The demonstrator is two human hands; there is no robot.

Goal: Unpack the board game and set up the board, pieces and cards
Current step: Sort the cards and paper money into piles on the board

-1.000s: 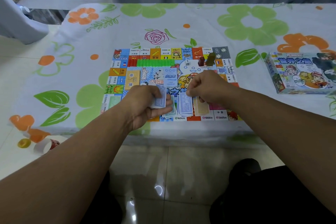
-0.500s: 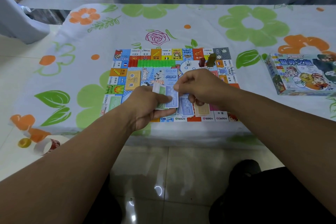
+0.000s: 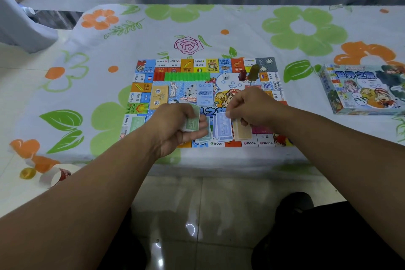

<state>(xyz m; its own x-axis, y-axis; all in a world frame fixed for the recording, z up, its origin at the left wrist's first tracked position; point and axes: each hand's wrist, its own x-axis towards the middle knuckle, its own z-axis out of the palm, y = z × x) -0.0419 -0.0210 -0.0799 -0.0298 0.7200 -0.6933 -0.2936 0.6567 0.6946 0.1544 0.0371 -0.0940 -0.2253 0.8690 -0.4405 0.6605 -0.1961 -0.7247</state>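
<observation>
Now the left hand curls its fingers round a stack of notes, green on top, over the board's 6 o'clock edge — at its 3 o'clock the right hand pinches the far end of a blue note lying on the board. The game box sits well apart, at 3 o'clock.

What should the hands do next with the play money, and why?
Probably the right hand leaves the blue pile and takes the green note that the left hand grips, since notes lie sorted by colour on the board: a blue pile beside a tan pile.
</observation>
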